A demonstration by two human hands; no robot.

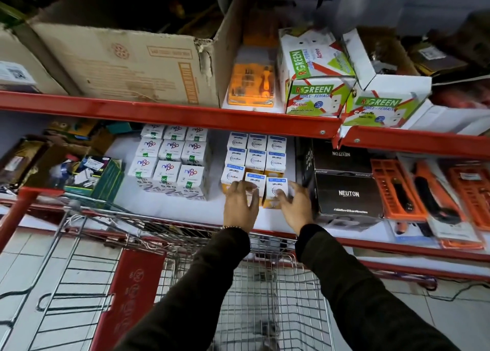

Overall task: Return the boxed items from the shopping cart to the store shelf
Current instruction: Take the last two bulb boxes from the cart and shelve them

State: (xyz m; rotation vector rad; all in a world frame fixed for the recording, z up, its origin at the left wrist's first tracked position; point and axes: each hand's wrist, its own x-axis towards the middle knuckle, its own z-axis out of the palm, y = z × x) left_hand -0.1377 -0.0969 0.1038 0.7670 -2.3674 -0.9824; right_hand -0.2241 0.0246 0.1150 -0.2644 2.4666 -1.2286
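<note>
Both hands over cart (265, 284), reaching onto shelf (185, 210). Left hand (240, 205) fingers spread on front box (255, 182). Right hand (297, 205) fingers loosely cupping box at 3 o'clock of it.

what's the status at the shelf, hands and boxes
Left hand and right hand open, fingers on the front Garnet boxes on the lower shelf. Black Neuton box close on the right. Cart looks empty.
</note>
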